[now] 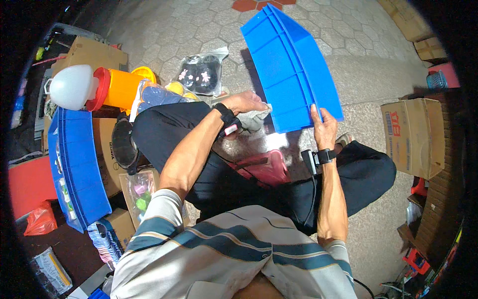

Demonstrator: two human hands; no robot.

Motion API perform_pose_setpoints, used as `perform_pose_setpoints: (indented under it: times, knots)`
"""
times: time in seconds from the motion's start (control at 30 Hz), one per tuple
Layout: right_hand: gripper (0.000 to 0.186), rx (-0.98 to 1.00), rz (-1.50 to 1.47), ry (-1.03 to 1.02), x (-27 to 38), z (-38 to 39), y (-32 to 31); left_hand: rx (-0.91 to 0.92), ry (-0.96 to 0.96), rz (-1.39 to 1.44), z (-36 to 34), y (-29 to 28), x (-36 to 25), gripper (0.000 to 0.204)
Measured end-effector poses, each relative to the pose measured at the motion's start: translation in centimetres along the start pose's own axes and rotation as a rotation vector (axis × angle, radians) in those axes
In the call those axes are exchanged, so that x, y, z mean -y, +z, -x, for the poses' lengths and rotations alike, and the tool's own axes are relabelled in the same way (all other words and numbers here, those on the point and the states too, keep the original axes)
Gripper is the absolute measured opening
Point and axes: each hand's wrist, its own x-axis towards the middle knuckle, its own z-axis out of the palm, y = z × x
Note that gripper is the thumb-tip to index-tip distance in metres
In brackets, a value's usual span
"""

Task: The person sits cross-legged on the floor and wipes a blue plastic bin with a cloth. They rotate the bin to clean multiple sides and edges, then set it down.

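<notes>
In the head view, our right hand [326, 128] grips the near right corner of a long, ribbed, bright blue plastic bin [289, 74], held tilted ahead of our knees. Our left hand [244, 102] pinches a crumpled pale grey cloth [254, 121] at the bin's near left edge. A clear plastic bag of black slippers with pink decorations [200, 74] lies on the grey paved floor [199, 34], beyond our left hand.

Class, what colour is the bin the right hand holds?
Blue: the bin shows best in the head view.
</notes>
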Motion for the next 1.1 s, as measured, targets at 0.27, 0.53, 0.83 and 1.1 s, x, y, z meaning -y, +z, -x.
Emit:
perform_pose_setpoints:
  times: [0.27,0.53,0.83,1.1]
  knots:
    - [0.053,-0.043,0.05,0.002,0.2,0.2,1.1,-0.154,-0.023,-0.182,-2.0,2.7,0.9,0.057]
    - [0.052,-0.094,-0.038,0.052,1.1,-0.2,1.3,-0.045,0.14,0.002,-1.5,2.1,1.2,0.035]
    - [0.057,-0.169,0.005,0.074,2.8,-1.7,2.5,-0.273,0.182,0.207,2.4,2.4,-0.8,0.031]
    - [0.059,-0.181,0.026,0.081,3.0,-1.6,3.4,-0.464,0.269,-0.171,1.5,3.8,-1.3,0.039]
